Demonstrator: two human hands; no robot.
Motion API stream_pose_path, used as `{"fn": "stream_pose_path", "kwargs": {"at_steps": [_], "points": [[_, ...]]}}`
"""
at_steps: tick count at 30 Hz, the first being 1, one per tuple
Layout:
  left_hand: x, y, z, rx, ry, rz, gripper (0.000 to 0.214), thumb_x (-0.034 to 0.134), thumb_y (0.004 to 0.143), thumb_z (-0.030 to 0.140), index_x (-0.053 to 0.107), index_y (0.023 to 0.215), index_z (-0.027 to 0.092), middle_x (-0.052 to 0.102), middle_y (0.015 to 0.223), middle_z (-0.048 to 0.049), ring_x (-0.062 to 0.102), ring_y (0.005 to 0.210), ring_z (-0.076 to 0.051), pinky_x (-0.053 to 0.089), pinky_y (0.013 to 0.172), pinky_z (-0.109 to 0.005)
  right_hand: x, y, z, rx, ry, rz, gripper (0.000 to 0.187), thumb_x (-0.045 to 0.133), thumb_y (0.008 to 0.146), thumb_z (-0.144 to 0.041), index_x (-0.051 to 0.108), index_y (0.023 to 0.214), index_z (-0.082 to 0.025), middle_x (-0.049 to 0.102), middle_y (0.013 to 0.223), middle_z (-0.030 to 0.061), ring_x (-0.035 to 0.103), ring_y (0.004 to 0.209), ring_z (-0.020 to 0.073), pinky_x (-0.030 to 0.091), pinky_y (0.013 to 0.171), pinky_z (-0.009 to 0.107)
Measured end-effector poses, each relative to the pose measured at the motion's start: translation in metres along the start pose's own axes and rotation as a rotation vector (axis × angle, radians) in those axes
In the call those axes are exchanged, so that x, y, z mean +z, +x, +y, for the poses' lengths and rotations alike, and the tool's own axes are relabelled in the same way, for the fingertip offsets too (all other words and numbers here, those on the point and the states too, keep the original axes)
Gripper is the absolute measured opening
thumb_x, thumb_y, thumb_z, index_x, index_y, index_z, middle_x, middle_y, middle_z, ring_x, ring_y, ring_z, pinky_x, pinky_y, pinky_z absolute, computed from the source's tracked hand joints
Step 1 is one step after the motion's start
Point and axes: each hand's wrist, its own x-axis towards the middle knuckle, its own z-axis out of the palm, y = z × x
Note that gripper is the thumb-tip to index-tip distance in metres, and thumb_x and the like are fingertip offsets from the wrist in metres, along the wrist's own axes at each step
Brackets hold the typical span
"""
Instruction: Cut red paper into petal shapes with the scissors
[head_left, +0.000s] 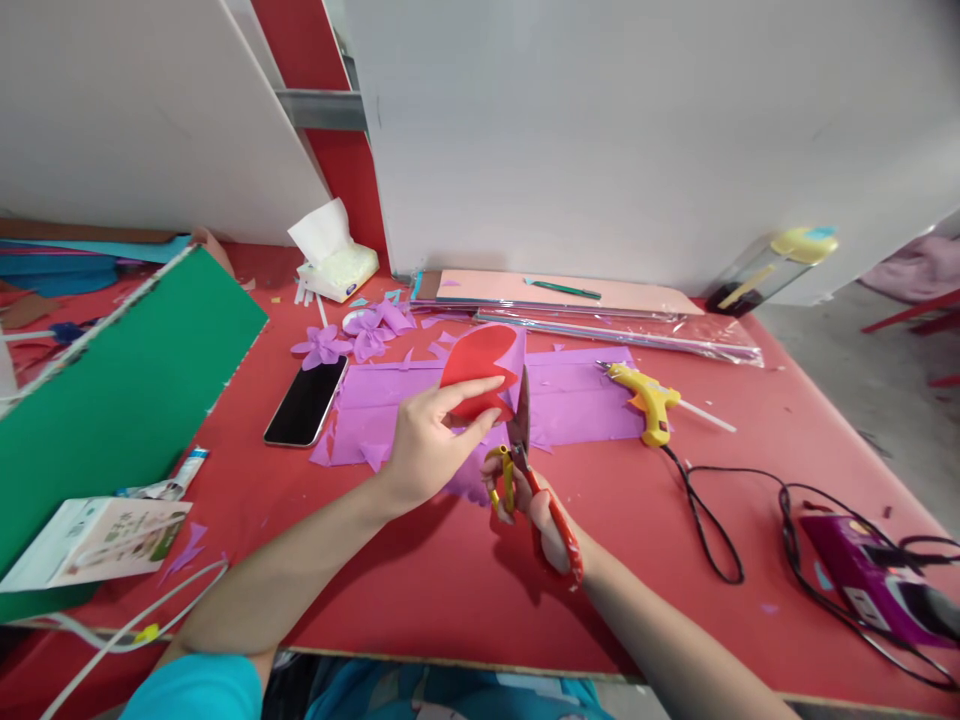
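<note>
The red card point(476, 365) is up in the air at the tips of the left hand point(420, 435), with a purple piece point(514, 350) showing behind its scalloped right edge. The left thumb lies below and the fingers above, nearly together, pinching the card near its lower right. Both layers should be very light; the card looks the stiffer, the purple piece thin, easy to crease or tear and apt to slip against it. A flat pinch through both, well in from the edge, should serve best.

Just right of those fingertips stand the scissors point(523, 410), points upward. The right hand point(551, 540) is curled through their handles, which are spread apart; whether paper lies between the blades is hard to judge from here.

Beyond and beneath the fingers, a purple sheet point(585, 398) lies flat on the table point(420, 610). Left of the left fingers is the phone point(306, 402), with purple flowers point(369, 338) just past it. Right of the right fingers, the glue gun point(655, 402) rests partly over the sheet's end.
</note>
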Motion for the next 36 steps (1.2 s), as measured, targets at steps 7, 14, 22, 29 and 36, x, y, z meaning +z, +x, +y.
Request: {"fn": "stream_pose_path", "kwargs": {"at_steps": [7, 14, 22, 29, 36], "points": [[0.000, -0.001, 0.003, 0.003, -0.007, 0.020, 0.026, 0.068, 0.073, 0.017, 0.069, 0.098, 0.021, 0.074, 0.096, -0.0026, 0.070, 0.079, -0.016, 0.060, 0.067, -0.024, -0.001, 0.001, -0.002, -0.033, -0.054, 0.011, 0.060, 0.031, 0.080, -0.073, 0.052, 0.107, -0.023, 0.047, 0.090, 0.0055, 0.039, 0.062, 0.0146, 0.042, 0.061, 0.032], [-0.002, -0.001, 0.004, 0.001, -0.013, -0.008, 0.028, 0.068, 0.072, 0.014, 0.069, 0.099, 0.020, 0.073, 0.097, -0.0031, 0.070, 0.081, -0.016, 0.060, 0.067, -0.023, -0.001, 0.002, -0.003, -0.045, -0.078, 0.017, 0.063, 0.029, 0.080, -0.074, 0.052, 0.106, -0.021, 0.049, 0.092, 0.0061, 0.040, 0.063, 0.0146, 0.041, 0.059, 0.031], [-0.001, -0.002, 0.002, 0.040, 0.015, 0.014, 0.029, 0.068, 0.073, 0.014, 0.069, 0.101, 0.021, 0.073, 0.100, -0.0033, 0.070, 0.078, -0.016, 0.060, 0.063, -0.022, 0.001, 0.001, -0.003, -0.004, -0.018, 0.026, 0.065, 0.030, 0.078, -0.075, 0.053, 0.102, -0.020, 0.044, 0.078, 0.0023, 0.035, 0.057, 0.0121, 0.036, 0.050, 0.027], [-0.003, 0.000, 0.000, 0.096, 0.080, 0.010, 0.030, 0.067, 0.074, 0.015, 0.068, 0.103, 0.021, 0.073, 0.101, -0.0038, 0.070, 0.083, -0.017, 0.060, 0.066, -0.022, 0.002, 0.002, -0.004, 0.017, 0.008, 0.026, 0.061, 0.032, 0.078, -0.075, 0.052, 0.093, -0.019, 0.041, 0.072, 0.0007, 0.033, 0.055, 0.0117, 0.034, 0.048, 0.026], [-0.009, 0.004, 0.001, 0.115, 0.143, -0.036, 0.030, 0.066, 0.075, 0.017, 0.067, 0.105, 0.019, 0.072, 0.102, -0.0057, 0.069, 0.086, -0.019, 0.058, 0.078, -0.028, 0.004, 0.004, -0.012, 0.040, 0.006, 0.042, 0.059, 0.034, 0.078, -0.074, 0.052, 0.087, -0.018, 0.044, 0.073, 0.0023, 0.036, 0.055, 0.0112, 0.033, 0.045, 0.024]]}}
